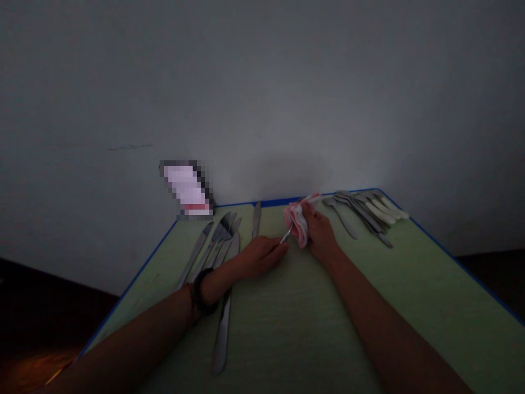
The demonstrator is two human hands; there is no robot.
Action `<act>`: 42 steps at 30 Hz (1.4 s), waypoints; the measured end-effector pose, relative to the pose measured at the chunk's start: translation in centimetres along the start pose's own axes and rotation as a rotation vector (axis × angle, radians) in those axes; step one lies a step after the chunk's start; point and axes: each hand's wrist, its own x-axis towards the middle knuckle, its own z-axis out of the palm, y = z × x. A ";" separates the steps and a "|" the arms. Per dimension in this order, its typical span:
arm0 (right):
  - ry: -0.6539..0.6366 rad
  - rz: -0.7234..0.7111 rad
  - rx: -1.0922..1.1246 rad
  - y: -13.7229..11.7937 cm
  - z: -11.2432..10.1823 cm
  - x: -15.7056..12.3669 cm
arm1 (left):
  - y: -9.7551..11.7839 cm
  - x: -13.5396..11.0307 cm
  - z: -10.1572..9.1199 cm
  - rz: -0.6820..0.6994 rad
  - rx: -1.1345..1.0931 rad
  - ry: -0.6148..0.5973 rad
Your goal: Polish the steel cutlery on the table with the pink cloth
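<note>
My left hand [262, 256] is closed around the handle end of a thin piece of metal cutlery [287, 234]. Its other end disappears into a pink and white cloth [301, 224], so its kind is hidden. The cloth is bunched in my right hand [322, 234], fingers wrapped round it. Beyond my left hand, a single table knife [256, 218] lies near the table's far edge. Several more knives [199, 249] are spread to the left, partly covered by my left wrist. One spoon [342, 219] rests just right of my right hand.
On the right lies a pile of metal cutlery [363, 212], with several white-handled pieces [388, 212] beside it. A pixelated, phone-like object [186, 186] leans at the far left corner. The green table [303, 328] has a blue edge and stands against a pale wall [287, 98].
</note>
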 end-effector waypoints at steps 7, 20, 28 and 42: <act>0.058 -0.013 0.096 -0.2 0.4 -0.1 | 0.2 -0.2 -0.8 0.065 -0.163 -0.063; 0.010 -0.028 -0.074 0.0 -0.2 -0.2 | -0.4 -0.3 -0.5 0.078 -0.246 -0.142; -0.047 -0.014 -0.065 0.1 -0.2 0.0 | 0.0 0.0 -0.3 0.008 -0.203 -0.053; -0.302 -0.054 -0.233 -1.5 0.2 -1.5 | 0.0 0.3 -0.1 -0.086 -0.217 0.089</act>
